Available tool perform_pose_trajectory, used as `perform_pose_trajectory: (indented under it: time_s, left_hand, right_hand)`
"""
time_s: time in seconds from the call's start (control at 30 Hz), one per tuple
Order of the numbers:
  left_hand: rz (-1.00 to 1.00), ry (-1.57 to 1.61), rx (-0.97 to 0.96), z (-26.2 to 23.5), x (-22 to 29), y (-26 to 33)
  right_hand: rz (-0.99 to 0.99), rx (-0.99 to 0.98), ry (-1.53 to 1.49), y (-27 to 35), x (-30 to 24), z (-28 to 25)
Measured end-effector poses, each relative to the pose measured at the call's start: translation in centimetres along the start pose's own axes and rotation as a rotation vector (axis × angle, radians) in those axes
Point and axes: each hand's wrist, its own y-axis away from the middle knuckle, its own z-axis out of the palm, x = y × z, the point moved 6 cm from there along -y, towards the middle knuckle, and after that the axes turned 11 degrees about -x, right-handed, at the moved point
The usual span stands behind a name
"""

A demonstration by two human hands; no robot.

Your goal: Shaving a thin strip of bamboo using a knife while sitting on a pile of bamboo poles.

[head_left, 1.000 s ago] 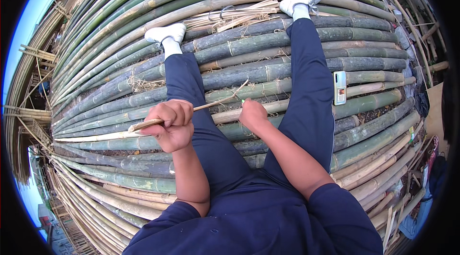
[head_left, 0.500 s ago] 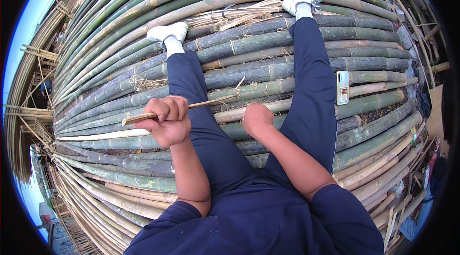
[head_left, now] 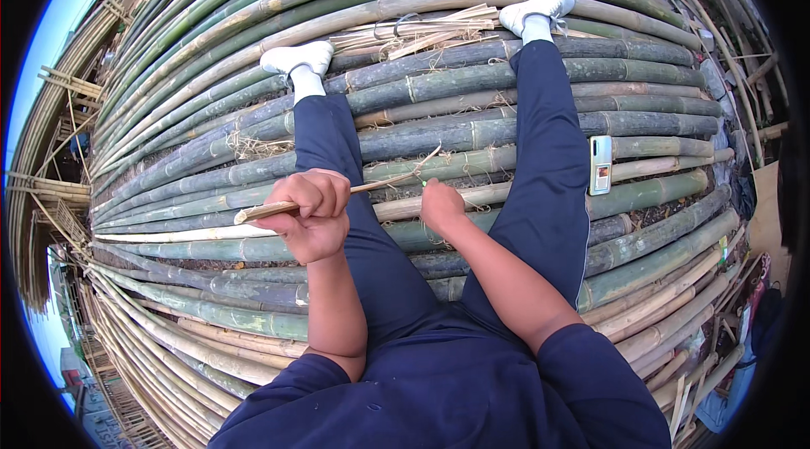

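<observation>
My left hand (head_left: pixel 312 211) is closed around a slim bamboo strip (head_left: pixel 263 212), held above my left thigh. The strip's pale, thicker end juts out to the left of the fist. Its thin end reaches right, where a curled shaving (head_left: pixel 430 154) stands up. My right hand (head_left: pixel 443 208) is a closed fist close to that thin end, between my knees. A small bright green bit (head_left: pixel 423 183) shows at the fist's upper left edge; what the fingers grip is hidden.
Long bamboo poles (head_left: pixel 456 79) lie side by side beneath my outstretched legs. A bundle of split strips (head_left: pixel 422 29) rests between my white shoes. Shavings (head_left: pixel 249 145) are scattered left of my leg. A phone (head_left: pixel 600 165) lies beside my right thigh. Bamboo racks (head_left: pixel 72 86) stand far left.
My left hand and the strip have shifted slightly right. The right fist has moved a little left, toward the strip's thin end, and the green bit now shows.
</observation>
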Motion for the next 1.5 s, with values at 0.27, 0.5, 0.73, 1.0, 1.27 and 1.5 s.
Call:
perform_pose_trajectory:
  time_s: [0.27, 0.5, 0.73, 1.0, 1.27, 1.5]
  left_hand:
    - [0.012, 0.02, -0.059, 0.5, -0.1, -0.1]
    - [-0.085, -0.012, 0.027, 1.1, 0.2, 0.5]
    - [-0.06, -0.021, 0.038, 1.0, 0.4, 0.5]
    - [-0.046, -0.339, -0.014, -0.7, -0.6, 1.5]
    - [0.107, -0.179, 0.032, -1.2, 3.6, -0.1]
    - [0.153, -0.088, 0.081, -2.2, 4.6, -0.1]
  right_hand:
    - [0.071, 0.045, -0.07, -2.2, 2.2, 4.1]
    - [0.051, 0.006, -0.099, -2.5, 2.4, 4.2]
    - [0.034, 0.042, -0.103, -3.7, 3.7, 4.4]
    - [0.025, 0.008, -0.106, -5.0, 4.3, 4.0]
    - [0.055, 0.043, -0.266, -4.8, 3.9, 4.4]
    - [0.063, 0.135, -0.378, -3.7, 2.8, 1.5]
